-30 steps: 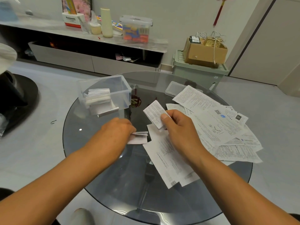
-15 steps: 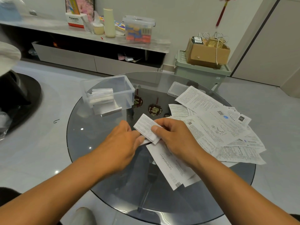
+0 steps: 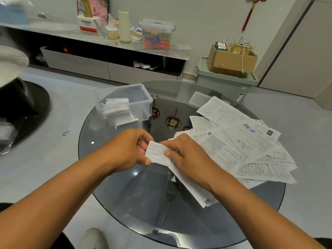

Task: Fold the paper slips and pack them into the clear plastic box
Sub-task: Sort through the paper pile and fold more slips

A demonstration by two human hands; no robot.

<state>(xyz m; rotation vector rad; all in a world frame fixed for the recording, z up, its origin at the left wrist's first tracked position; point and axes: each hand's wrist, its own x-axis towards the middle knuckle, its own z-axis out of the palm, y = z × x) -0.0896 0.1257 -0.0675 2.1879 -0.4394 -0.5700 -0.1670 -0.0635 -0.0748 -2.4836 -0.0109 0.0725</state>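
The paper slip has come down from its raised tilt to sit level between both hands above the glass worktop; left hand fingers and right hand fingers pinch its opposite edges; the clear plastic box stands beyond, folded slips inside; loose sheets lie spread to the right.

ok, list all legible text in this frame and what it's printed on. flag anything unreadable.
"Panasonic": on the white and red carton on the sideboard; the line under it is too small to read.
Folded slip in the grip of the left hand and right hand: printed lines, too small to read.
Loose paper sheets on the glass table: dense print and QR codes, unreadable.
Red ornaments seen in the glass: gold characters, blurred.
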